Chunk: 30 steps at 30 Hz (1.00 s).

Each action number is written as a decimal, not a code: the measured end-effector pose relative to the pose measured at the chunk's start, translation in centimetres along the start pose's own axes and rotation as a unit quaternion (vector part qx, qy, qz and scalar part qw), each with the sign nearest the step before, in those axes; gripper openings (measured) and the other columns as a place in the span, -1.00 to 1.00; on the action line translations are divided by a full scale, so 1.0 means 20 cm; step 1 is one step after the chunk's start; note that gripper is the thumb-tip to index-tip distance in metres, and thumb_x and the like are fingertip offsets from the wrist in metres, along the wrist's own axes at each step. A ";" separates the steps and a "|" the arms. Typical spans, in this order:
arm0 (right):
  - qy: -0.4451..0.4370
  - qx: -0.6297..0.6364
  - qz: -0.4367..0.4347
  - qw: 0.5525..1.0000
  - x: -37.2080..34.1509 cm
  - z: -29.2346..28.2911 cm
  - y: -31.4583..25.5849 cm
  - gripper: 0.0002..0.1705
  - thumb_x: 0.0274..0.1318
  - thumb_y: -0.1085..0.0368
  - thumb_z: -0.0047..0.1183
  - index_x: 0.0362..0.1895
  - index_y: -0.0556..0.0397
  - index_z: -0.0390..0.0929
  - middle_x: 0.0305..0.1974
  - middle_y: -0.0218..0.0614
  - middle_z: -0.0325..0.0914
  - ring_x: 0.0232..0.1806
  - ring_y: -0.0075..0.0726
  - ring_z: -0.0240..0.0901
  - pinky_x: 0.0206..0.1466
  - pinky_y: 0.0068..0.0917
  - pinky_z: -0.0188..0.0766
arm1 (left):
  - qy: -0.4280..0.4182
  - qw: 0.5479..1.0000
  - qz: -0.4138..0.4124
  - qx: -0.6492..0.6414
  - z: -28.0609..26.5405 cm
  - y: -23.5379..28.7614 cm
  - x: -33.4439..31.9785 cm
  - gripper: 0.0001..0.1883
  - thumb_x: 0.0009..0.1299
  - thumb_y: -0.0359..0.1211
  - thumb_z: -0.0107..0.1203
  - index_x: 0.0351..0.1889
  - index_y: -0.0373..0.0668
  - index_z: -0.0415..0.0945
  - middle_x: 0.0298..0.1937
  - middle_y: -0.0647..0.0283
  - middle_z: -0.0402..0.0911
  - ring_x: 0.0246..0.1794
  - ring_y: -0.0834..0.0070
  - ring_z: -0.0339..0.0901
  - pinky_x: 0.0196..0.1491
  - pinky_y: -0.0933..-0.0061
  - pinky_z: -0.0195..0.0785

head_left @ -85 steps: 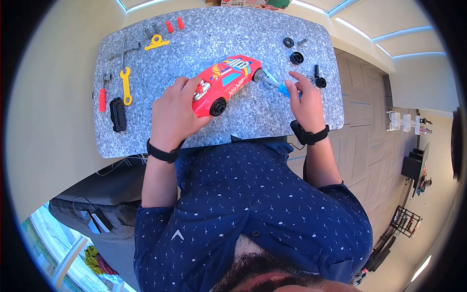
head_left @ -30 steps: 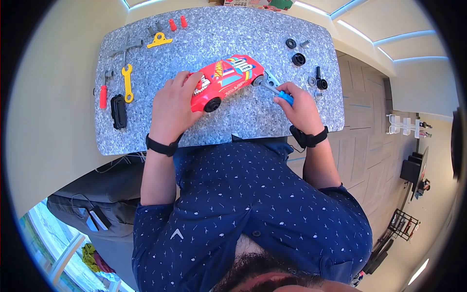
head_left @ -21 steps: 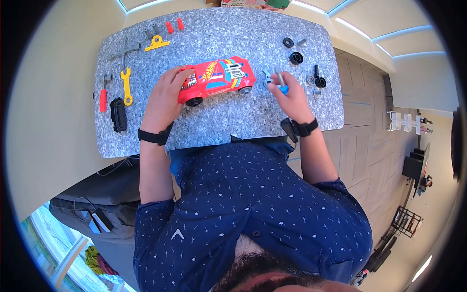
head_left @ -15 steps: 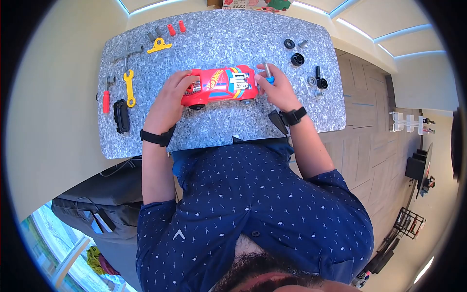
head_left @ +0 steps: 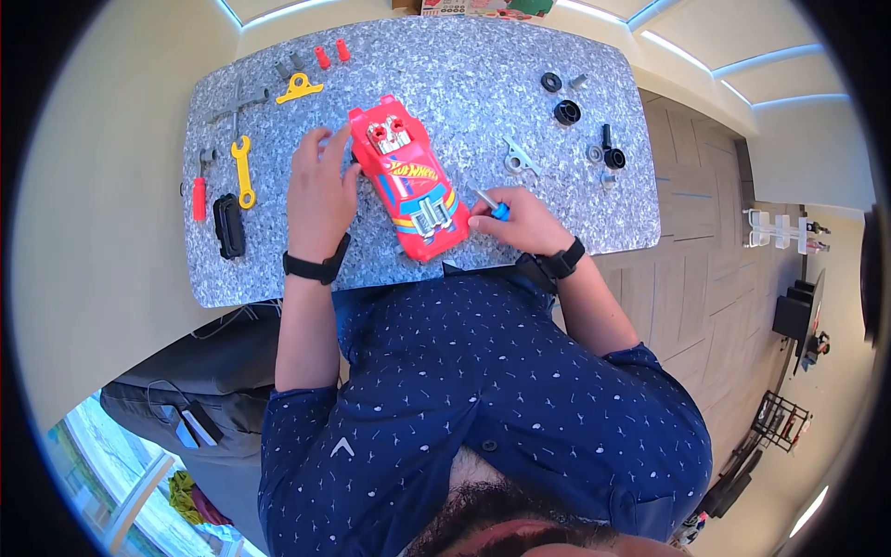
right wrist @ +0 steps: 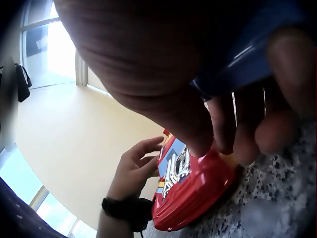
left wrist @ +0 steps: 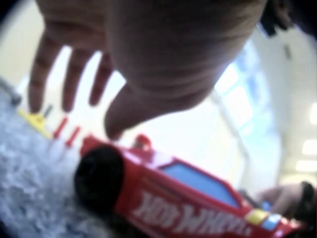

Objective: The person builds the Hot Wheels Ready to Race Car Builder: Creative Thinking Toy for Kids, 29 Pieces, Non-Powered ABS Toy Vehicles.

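Gripping a blue screwdriver [head_left: 502,212] in the right hand [head_left: 531,225], at four o'clock from the red toy car [head_left: 415,190], and pointing the gray rod toward ten o'clock. Holding that thumb right at the car's near corner. Spreading the left hand [head_left: 320,190] beside the car at nine o'clock, with the fingers loose, long and apart; not being able to tell if that thumb is touching the car. Having the car at the near middle of the speckled gray table [head_left: 464,84], with the shiny engine end facing eleven o'clock and the other end facing five. Wearing black bands [head_left: 314,268] on both wrists. Counting out from the car, seeing a pale gray part [head_left: 522,156] lying at three o'clock, and small black and gray bits [head_left: 614,159] farther that way. Finding a black wheel [head_left: 567,113] and a black ring [head_left: 550,82] near two o'clock. Spotting two red pegs [head_left: 322,58] at eleven, a yellow clip [head_left: 299,88] between ten and eleven, and a gray cross-shaped tool [head_left: 249,98] near ten. Seeing a yellow wrench [head_left: 243,174] and a red stick [head_left: 199,200] at nine, and a long black piece [head_left: 228,227] between eight and nine.
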State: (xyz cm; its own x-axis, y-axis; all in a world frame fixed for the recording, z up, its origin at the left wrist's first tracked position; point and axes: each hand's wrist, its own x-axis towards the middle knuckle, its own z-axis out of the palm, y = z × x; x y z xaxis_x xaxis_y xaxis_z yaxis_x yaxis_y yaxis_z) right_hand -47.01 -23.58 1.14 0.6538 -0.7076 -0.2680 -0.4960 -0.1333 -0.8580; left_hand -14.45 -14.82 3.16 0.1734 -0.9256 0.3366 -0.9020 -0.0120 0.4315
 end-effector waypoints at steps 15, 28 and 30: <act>0.239 -0.372 0.128 0.888 0.43 -0.68 0.31 -0.22 0.14 0.17 0.55 0.46 -0.07 0.62 0.27 0.22 0.60 0.29 0.32 0.64 0.32 0.07 0.63 | -0.185 0.981 0.012 0.061 -0.07 0.32 -0.11 0.07 0.20 -0.18 0.64 0.68 -0.02 0.29 0.65 -0.10 0.33 0.42 -0.13 0.56 0.29 -0.10 0.59; 0.217 0.059 0.007 0.974 0.13 -0.38 -0.07 -0.35 0.05 0.31 0.62 0.27 0.04 0.75 -0.08 -0.43 0.77 -0.10 -0.51 0.65 0.04 -0.44 0.58 | -0.219 0.970 -0.060 0.087 -0.12 0.19 -0.02 0.36 0.11 -0.12 0.65 0.85 0.31 -0.02 0.42 -0.14 0.51 0.38 -0.20 0.56 0.32 -0.14 0.58; 0.224 0.082 -0.040 0.970 0.13 -0.31 -0.11 -0.35 0.02 0.32 0.64 0.25 0.06 0.77 0.00 -0.40 0.78 -0.06 -0.50 0.64 0.06 -0.42 0.58 | -0.228 0.971 -0.071 0.014 -0.13 0.16 -0.01 0.35 0.12 -0.11 0.62 0.86 0.26 -0.02 0.42 -0.13 0.52 0.39 -0.17 0.57 0.36 -0.12 0.56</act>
State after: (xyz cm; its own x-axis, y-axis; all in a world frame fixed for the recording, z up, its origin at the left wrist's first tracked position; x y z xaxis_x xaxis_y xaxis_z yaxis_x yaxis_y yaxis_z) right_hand -47.77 -29.44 5.00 0.3535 -0.9353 -0.0115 -0.3326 -0.1142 -0.9361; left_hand -16.29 -13.67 6.63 0.1091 -0.9850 -0.1339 -0.8937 -0.1562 0.4207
